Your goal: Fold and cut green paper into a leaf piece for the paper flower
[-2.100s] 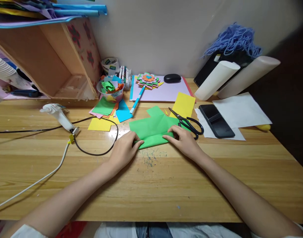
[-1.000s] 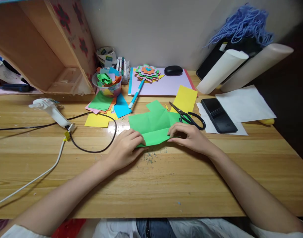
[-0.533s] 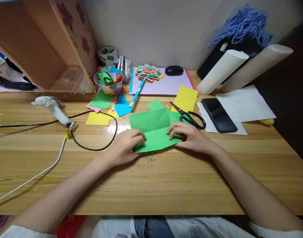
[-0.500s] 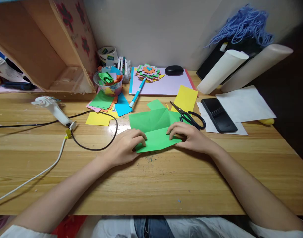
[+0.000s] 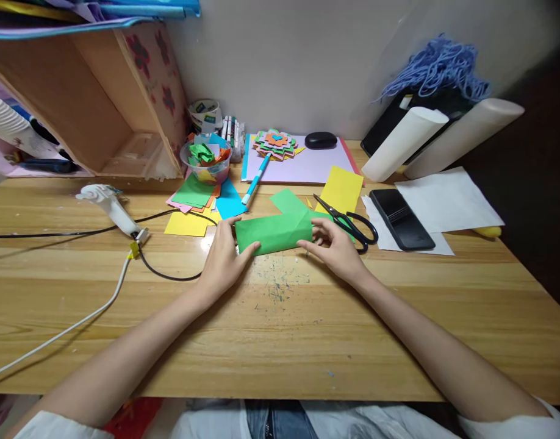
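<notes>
A sheet of green paper (image 5: pixel 275 234), folded over into a narrow strip, is held between both hands above the table. My left hand (image 5: pixel 226 256) grips its left end, thumb on the near edge and fingers behind. At the right end my right hand (image 5: pixel 337 249) pinches it the same way, some fingertips hidden by the paper. Just beyond my right hand lie black-handled scissors (image 5: pixel 353 224), blades pointing left, partly over a green paper scrap (image 5: pixel 287 200). A yellow paper piece (image 5: pixel 343 186) lies behind them.
A phone (image 5: pixel 401 218) rests on white paper at the right. Behind stand a bowl of paper scraps (image 5: pixel 207 161), a layered paper flower (image 5: pixel 275 145), a blue marker (image 5: pixel 256 180) and white rolls (image 5: pixel 405 143). A black cable (image 5: pixel 170 277) loops near my left hand.
The green paper was opened out with a crease across it; now its near half is folded over into a strip. Both hands have moved slightly away from me, thumbs now along the near edge.
</notes>
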